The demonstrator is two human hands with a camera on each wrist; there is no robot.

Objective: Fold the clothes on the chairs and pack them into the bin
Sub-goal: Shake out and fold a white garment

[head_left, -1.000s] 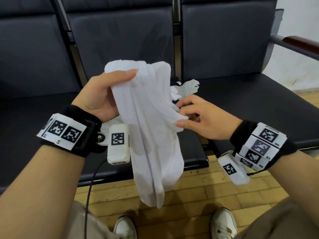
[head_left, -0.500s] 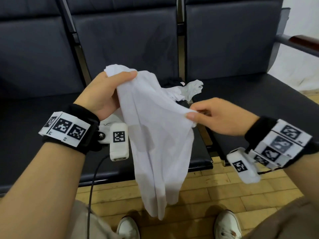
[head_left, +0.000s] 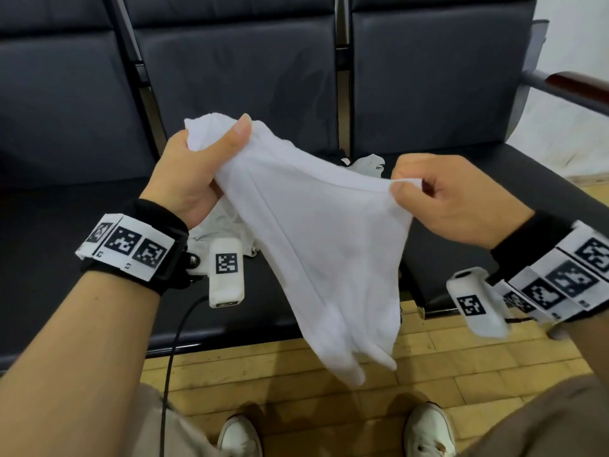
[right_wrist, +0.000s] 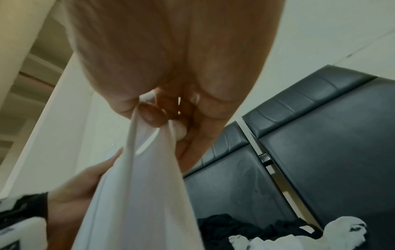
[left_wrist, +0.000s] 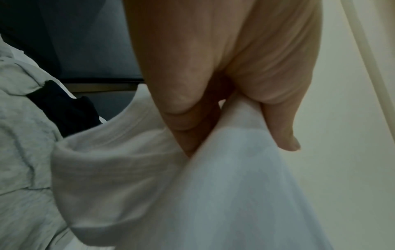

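Head view: hands have drawn apart, left hand [head_left: 194, 166] gripping a bunch of the shirt [head_left: 316, 245], right hand [head_left: 451, 196] pinching its hem; cloth stretched taut; likely spreading before folding.

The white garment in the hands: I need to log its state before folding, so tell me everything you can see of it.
The white garment is thin, soft cloth, plain, with a stitched hem showing in the left wrist view. It is unfolded and held in the air above the chair, stretched between both hands, its lower part hanging to a loose point over the floor. The left hand grips a bunched end; the right hand pinches an edge. What kind of garment it is cannot be told.
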